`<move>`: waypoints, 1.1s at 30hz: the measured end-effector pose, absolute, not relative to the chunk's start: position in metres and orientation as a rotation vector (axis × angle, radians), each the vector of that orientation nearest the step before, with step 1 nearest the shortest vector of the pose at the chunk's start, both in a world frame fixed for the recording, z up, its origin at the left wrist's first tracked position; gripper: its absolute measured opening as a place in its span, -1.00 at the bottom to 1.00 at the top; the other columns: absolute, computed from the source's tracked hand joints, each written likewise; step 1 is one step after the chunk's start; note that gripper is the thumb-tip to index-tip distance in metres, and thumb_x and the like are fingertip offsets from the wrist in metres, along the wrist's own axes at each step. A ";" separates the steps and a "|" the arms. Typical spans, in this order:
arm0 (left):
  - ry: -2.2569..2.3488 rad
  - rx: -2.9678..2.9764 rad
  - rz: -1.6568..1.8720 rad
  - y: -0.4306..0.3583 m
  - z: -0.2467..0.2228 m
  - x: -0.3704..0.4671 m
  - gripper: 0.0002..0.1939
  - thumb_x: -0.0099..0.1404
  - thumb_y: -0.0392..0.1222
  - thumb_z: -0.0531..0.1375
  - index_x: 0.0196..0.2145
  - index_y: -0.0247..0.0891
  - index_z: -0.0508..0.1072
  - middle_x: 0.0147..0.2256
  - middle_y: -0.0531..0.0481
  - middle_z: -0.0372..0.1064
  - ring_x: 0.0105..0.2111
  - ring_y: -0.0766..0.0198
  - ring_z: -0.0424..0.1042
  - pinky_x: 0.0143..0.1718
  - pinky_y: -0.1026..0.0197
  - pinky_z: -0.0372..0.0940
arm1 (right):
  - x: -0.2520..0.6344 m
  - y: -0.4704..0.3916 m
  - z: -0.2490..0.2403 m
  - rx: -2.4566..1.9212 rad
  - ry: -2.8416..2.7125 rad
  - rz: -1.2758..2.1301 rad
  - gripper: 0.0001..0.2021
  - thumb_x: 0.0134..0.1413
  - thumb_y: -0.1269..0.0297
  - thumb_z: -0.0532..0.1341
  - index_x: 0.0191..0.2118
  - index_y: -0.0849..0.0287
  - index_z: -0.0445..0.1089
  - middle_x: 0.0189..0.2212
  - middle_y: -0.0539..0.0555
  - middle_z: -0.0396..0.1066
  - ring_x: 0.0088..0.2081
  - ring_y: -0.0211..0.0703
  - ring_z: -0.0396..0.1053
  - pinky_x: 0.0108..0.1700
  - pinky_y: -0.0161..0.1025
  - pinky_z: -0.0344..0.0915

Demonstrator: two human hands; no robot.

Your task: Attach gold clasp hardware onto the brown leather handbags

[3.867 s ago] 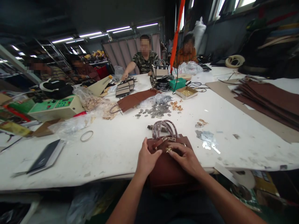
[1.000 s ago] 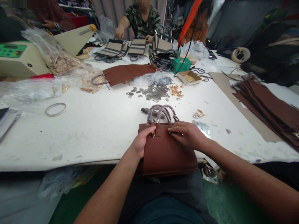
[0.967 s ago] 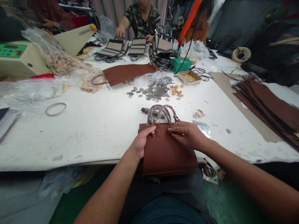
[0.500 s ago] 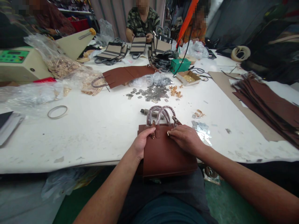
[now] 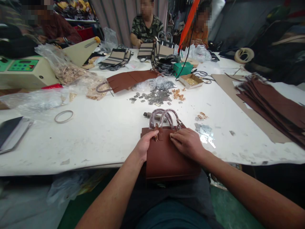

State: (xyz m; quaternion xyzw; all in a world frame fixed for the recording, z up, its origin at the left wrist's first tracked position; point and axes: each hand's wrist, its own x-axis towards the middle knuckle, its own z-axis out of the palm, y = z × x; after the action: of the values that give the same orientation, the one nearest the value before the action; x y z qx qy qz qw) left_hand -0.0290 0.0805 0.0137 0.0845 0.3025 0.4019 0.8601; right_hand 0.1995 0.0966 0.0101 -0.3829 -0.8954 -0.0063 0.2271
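A brown handbag rests against my lap at the table's front edge, its plastic-wrapped handles pointing away from me. My left hand grips its left side, thumb on the front beside a narrow strap with a gold metal fitting. On the upper right of the bag's front lies my right hand, fingers bent and pressed together. A small gold metal fitting barely shows at those fingertips; the rest of it is hidden. Behind the handles lies a dark tool, partly covered.
Grey metal plates and gold fittings lie in heaps beyond the bag. Silvery plates are to its right. Brown panels are stacked at far right. A machine stands at left. Several people sit around the table.
The view has turned slightly left. My right fingers have closed in over the small gold fitting, which shows less now. My left hand and the handbag have hardly moved.
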 end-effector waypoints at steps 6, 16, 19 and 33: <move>0.634 0.164 0.842 0.080 0.012 -0.029 -0.64 0.36 -0.20 0.15 -0.02 -0.49 0.56 -0.23 -0.30 0.62 -0.14 -0.08 0.62 0.08 -0.06 0.41 | 0.199 0.099 0.014 -1.010 -2.546 -0.021 -0.80 0.42 0.28 0.16 -0.09 0.10 0.55 -0.24 0.11 0.57 -0.22 -0.06 0.43 -0.13 -0.11 0.24; 0.701 0.152 0.842 0.078 0.018 -0.025 -0.65 0.35 -0.20 0.14 -0.05 -0.49 0.58 -0.22 -0.31 0.62 -0.18 -0.08 0.62 0.07 -0.08 0.42 | 0.189 0.099 0.026 -0.993 -2.697 -0.249 -0.84 0.38 0.34 0.17 -0.16 0.14 0.53 -0.34 0.09 0.51 -0.30 -0.04 0.33 -0.21 -0.07 0.10; 0.714 0.166 0.860 0.077 0.020 -0.024 -0.66 0.36 -0.21 0.14 -0.08 -0.50 0.59 -0.24 -0.30 0.62 -0.21 -0.06 0.63 0.05 -0.06 0.43 | 0.189 0.101 0.029 -0.975 -2.703 -0.230 -0.83 0.38 0.32 0.17 -0.19 0.14 0.53 -0.35 0.08 0.50 -0.30 -0.06 0.33 -0.21 -0.08 0.08; 0.712 0.166 0.860 0.076 0.015 -0.026 -0.66 0.33 -0.21 0.16 -0.05 -0.49 0.56 -0.30 -0.28 0.61 -0.28 -0.03 0.63 -0.07 -0.03 0.48 | 0.207 0.108 0.023 -0.879 -2.754 -0.061 -0.77 0.34 0.41 0.18 0.03 0.13 0.50 -0.18 0.11 0.53 -0.19 -0.04 0.39 -0.15 -0.14 0.22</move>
State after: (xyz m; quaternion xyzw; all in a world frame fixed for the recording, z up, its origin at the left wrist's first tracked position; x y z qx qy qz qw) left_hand -0.0256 0.0762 0.0147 0.0785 0.3375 0.4074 0.8450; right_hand 0.2067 0.1079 0.0225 -0.3016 -0.9450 -0.0211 0.1249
